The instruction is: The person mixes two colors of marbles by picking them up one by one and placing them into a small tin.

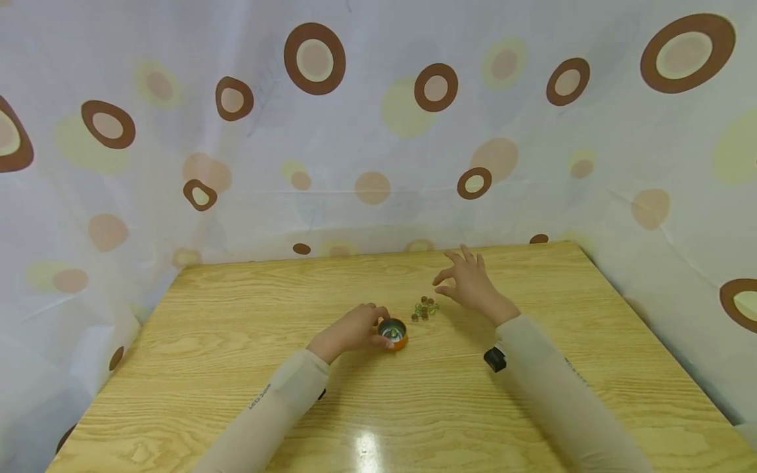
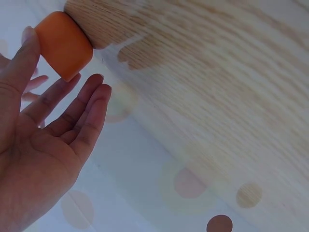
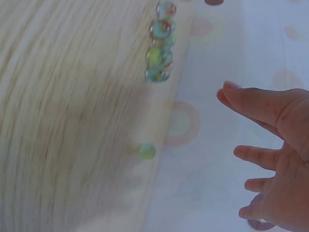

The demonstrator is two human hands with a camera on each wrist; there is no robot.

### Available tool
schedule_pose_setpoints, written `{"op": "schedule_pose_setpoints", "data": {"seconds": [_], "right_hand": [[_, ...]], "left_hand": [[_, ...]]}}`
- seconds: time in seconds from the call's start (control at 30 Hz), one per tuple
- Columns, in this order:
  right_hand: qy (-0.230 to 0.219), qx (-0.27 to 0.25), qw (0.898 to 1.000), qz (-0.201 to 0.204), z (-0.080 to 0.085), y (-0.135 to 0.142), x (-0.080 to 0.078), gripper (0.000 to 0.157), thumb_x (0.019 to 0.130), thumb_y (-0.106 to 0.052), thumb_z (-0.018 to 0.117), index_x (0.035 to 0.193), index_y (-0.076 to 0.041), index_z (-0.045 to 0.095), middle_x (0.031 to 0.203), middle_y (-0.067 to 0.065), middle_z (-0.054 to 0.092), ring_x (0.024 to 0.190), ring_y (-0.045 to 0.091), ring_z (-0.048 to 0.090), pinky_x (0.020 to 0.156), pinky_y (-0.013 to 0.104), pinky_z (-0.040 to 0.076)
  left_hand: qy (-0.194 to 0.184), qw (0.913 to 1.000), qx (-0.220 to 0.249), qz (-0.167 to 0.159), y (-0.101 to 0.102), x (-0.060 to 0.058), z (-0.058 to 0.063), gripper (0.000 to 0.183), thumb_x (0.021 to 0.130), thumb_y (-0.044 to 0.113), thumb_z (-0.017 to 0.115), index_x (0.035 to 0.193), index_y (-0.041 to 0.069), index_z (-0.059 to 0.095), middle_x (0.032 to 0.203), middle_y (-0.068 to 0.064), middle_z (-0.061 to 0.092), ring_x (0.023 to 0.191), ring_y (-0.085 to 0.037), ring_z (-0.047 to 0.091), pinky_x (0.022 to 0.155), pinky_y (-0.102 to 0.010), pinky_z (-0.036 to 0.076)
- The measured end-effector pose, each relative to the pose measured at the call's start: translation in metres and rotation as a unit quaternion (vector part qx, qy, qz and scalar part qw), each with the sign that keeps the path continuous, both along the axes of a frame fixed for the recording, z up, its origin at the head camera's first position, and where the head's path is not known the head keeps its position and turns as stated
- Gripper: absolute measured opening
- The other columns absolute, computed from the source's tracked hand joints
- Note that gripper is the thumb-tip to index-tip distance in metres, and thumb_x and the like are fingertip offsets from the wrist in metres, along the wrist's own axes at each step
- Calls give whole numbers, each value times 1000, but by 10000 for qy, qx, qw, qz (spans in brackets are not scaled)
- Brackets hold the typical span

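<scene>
A small orange cup (image 1: 399,343) with a dark rim and shiny inside stands on the wooden table. My left hand (image 1: 357,328) grips its side between thumb and fingers; in the left wrist view the thumb lies along the orange wall (image 2: 63,43). Something small and greenish shows inside the cup. My right hand (image 1: 470,282) hovers up and right of a cluster of glass marbles (image 1: 424,310). Its thumb and forefinger come close together with nothing seen between them, the other fingers spread. In the right wrist view, one green marble (image 3: 147,151) lies apart from the clustered marbles (image 3: 159,55).
The wooden table (image 1: 272,289) reaches back to a white curtain (image 1: 355,131) patterned with brown, peach and yellow rings. The curtain also hangs along both sides. A black wrist device (image 1: 495,359) sits under the right sleeve.
</scene>
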State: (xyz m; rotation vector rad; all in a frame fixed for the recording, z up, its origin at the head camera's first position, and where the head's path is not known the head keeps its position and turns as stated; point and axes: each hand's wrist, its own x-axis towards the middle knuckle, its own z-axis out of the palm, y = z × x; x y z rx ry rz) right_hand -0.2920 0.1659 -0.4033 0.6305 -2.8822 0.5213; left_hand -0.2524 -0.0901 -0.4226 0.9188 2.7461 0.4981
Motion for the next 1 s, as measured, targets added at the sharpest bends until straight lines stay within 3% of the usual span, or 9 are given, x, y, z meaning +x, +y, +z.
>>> {"op": "schedule_pose_setpoints", "data": {"seconds": [0.27, 0.6, 1.0], "right_hand": [[-184, 207, 9984, -492, -11, 22, -11, 17, 84, -21, 66, 97, -13, 72, 141, 25, 33, 133, 51, 9, 99, 70, 7], [-254, 678, 9932, -911, -22, 34, -13, 19, 80, -18, 70, 98, -12, 72, 141, 26, 33, 133, 52, 7, 99, 70, 5], [-365, 542, 9931, -970, -26, 37, -10, 15, 78, -14, 71, 92, -9, 73, 140, 28, 33, 133, 53, 5, 99, 70, 1]], "left_hand": [[-47, 10000, 39, -20, -1, 2, -1, 47, 75, 37, 70, 111, 8, 57, 93, -7, 56, 79, -16, 49, 73, -30, 44], [-96, 9998, 145, -47, -3, 4, 1, 47, 75, 36, 71, 110, 8, 57, 92, -8, 56, 78, -17, 48, 72, -31, 44], [-39, 10000, 45, -43, -4, 4, -2, 47, 76, 37, 70, 112, 9, 57, 94, -8, 56, 81, -16, 50, 73, -30, 44]]}}
